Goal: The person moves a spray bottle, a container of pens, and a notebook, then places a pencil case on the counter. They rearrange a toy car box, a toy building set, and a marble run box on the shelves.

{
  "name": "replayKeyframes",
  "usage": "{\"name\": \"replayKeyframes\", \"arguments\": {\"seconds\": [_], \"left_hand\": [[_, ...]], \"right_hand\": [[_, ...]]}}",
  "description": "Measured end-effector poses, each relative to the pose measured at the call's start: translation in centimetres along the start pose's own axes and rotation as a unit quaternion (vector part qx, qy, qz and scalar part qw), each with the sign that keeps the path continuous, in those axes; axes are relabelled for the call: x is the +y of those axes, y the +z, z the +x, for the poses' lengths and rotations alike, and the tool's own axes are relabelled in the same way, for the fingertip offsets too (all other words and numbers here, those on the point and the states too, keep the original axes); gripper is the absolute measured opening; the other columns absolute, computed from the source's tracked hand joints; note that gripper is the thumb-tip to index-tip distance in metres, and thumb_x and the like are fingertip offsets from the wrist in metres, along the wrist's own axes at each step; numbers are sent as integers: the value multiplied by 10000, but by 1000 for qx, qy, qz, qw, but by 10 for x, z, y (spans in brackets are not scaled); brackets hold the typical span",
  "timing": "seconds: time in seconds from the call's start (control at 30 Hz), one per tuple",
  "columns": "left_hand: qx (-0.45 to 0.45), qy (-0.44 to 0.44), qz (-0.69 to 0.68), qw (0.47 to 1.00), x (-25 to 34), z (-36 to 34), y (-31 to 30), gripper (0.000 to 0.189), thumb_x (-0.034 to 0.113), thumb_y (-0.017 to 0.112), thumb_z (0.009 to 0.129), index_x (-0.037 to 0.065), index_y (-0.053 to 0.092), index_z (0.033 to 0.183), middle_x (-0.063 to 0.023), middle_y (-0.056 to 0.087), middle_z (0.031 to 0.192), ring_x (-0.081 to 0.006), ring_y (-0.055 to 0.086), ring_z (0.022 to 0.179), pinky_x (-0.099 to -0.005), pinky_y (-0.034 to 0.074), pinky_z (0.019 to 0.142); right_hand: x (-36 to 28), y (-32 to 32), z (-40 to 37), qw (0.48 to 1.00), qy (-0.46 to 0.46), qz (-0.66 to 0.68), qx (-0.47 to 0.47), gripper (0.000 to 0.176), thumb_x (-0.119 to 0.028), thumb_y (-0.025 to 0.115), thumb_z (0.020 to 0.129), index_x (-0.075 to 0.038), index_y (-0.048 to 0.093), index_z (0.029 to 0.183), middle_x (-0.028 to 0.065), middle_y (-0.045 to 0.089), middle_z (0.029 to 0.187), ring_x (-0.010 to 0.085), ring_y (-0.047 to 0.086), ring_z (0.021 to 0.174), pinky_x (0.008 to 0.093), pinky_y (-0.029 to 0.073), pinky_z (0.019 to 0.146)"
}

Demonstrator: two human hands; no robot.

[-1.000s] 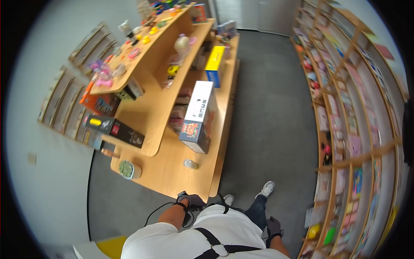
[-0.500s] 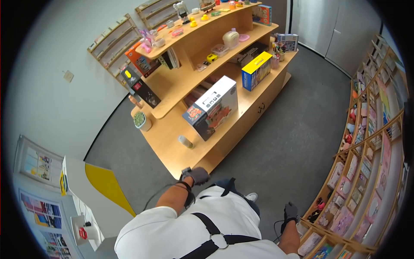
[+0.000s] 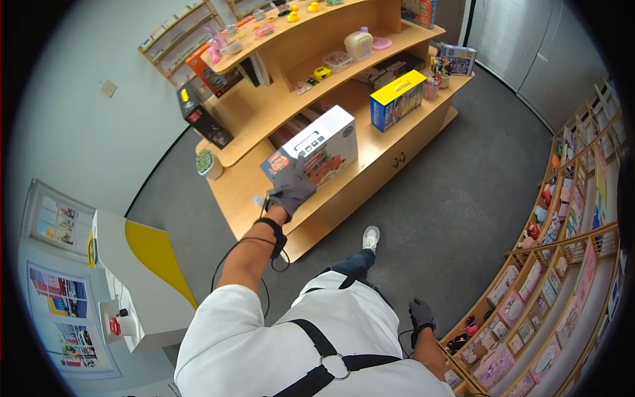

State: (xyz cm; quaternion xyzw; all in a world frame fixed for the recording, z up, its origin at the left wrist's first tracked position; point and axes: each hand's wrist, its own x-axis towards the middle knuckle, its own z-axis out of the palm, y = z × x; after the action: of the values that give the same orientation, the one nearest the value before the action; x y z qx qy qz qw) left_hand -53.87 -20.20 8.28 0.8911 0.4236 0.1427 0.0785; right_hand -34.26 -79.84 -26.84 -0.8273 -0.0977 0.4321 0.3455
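My left hand [image 3: 290, 188], in a grey glove, is stretched out over the near end of a white and dark printed box [image 3: 331, 147] on the lower wooden shelf. Its fingers are spread and overlap the box; whether they touch it cannot be told. A small whitish cylinder [image 3: 258, 200] shows just left of the wrist, partly hidden. My right hand [image 3: 421, 313], also gloved, hangs low over the grey floor near the right-hand racks, its fingers apart and nothing in them.
A blue and yellow box [image 3: 398, 100] stands farther along the tiered wooden shelf unit [image 3: 278, 109]. A potted plant [image 3: 208, 163] sits at its left end. Curved racks [image 3: 529, 291] of small goods line the right. A white and yellow counter [image 3: 149, 284] is at left.
My left hand has risen and reached forward from beside my body to the box, its fingers spreading. A foot has come forward, and the view has shifted slightly.
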Motion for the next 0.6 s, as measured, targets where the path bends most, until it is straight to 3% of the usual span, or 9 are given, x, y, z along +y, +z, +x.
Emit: {"name": "replayKeyframes", "arguments": {"seconds": [0.03,0.1,0.17,0.2,0.3,0.37,0.47,0.57,0.6], "left_hand": [[59,16,41,997,-3,16,11,921,482,790,716,68,521,1494,-226,610,1416,-410,672,1153,-530,543,948],[79,42,94,992,-5,48,25,963,503,806,695,63,506,1497,-244,610,1390,-427,659,1154,-536,517,994],[125,80,211,966,-3,91,36,1046,543,839,653,53,476,1503,-279,608,1339,-461,635,1157,-548,463,1087],[128,80,202,968,2,110,36,1046,543,839,653,53,476,1503,-279,608,1339,-461,635,1157,-548,463,1087],[11,-36,139,990,4,143,36,1110,540,841,619,64,425,1532,-264,628,1273,-449,619,1167,-604,414,1101],[-15,-63,125,990,-5,159,44,1136,539,842,605,71,414,1548,-256,629,1268,-438,615,1168,-598,414,1093],[-76,-112,95,986,-1,165,61,1190,539,844,577,84,393,1579,-240,631,1259,-417,608,1170,-586,415,1078],[-44,-106,132,985,9,162,48,1240,540,842,560,91,365,1613,-227,635,1246,-403,611,1152,-555,426,1049],[-40,-113,134,984,7,165,46,1240,540,842,560,91,365,1613,-227,635,1246,-403,611,1152,-555,426,1049]], "right_hand": [[-4,2,3,1000,4,-2,7,548,-228,672,938,-29,646,1448,71,726,867,176,653,673,344,511,581],[-16,3,15,997,-74,-28,12,566,-235,701,926,-28,648,1450,86,734,883,160,658,677,328,506,577],[-33,-5,19,995,-69,-60,34,563,-229,709,924,-25,650,1446,86,737,883,155,659,690,322,511,591],[-29,-14,24,993,-61,-92,45,560,-223,716,923,-21,653,1441,85,740,882,149,659,702,317,515,606],[9,-38,52,996,-1,-85,24,551,-241,714,925,-17,662,1425,92,751,885,168,676,738,330,531,655],[-14,-48,84,996,20,-81,8,546,-249,712,926,-15,667,1418,95,757,887,177,684,756,337,540,680],[-96,-87,96,977,115,-170,-56,610,-376,695,907,-33,671,1411,200,678,1414,343,632,1337,394,482,1137],[-188,-101,153,944,61,-311,-96,607,-391,680,917,-48,672,1418,205,672,1422,340,624,1352,392,476,1146],[-222,-103,169,958,25,-276,-69,612,-395,677,917,-41,669,1418,203,671,1425,343,623,1353,398,476,1146]]}}
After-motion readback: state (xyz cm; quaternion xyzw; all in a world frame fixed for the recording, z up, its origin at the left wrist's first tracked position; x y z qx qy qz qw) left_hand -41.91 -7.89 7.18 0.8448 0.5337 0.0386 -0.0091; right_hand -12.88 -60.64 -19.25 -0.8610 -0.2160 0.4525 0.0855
